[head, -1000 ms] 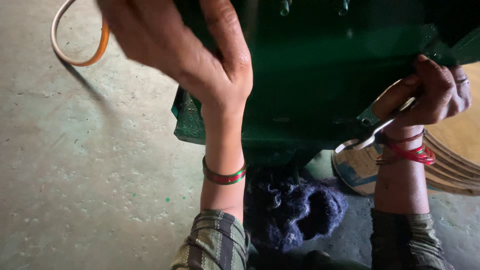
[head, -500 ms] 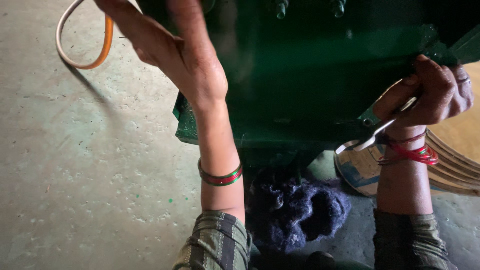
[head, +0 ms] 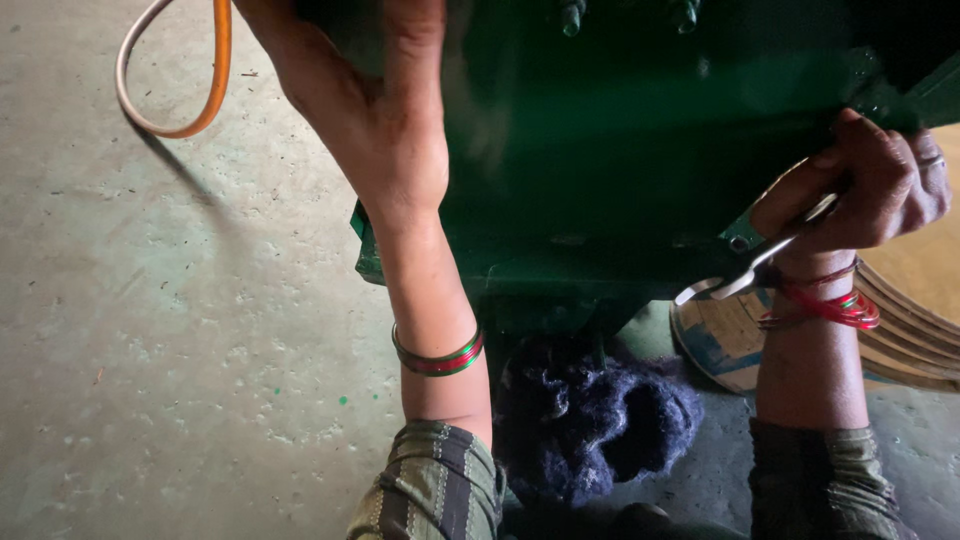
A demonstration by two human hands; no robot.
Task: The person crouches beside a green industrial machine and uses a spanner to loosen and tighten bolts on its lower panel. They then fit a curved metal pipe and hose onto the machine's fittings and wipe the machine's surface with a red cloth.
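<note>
A dark green metal machine body [head: 640,150] fills the upper middle of the head view, with two bolt ends at its top. My left hand [head: 385,120] reaches up along its left side, fingers running out of frame at the top, so its grip is hidden. My right hand [head: 870,185] is closed around a silver metal wrench [head: 745,275] held against the machine's right lower edge. Both wrists wear red and green bangles.
A dark blue woolly cloth [head: 590,420] lies on the concrete floor [head: 180,350] under the machine. An orange and white hose loop [head: 170,70] lies at the upper left. Stacked round wooden discs [head: 900,330] sit at the right.
My left hand has moved upward and further along the machine's side, its fingers leaving the frame. My right hand stays put on the wrench.
</note>
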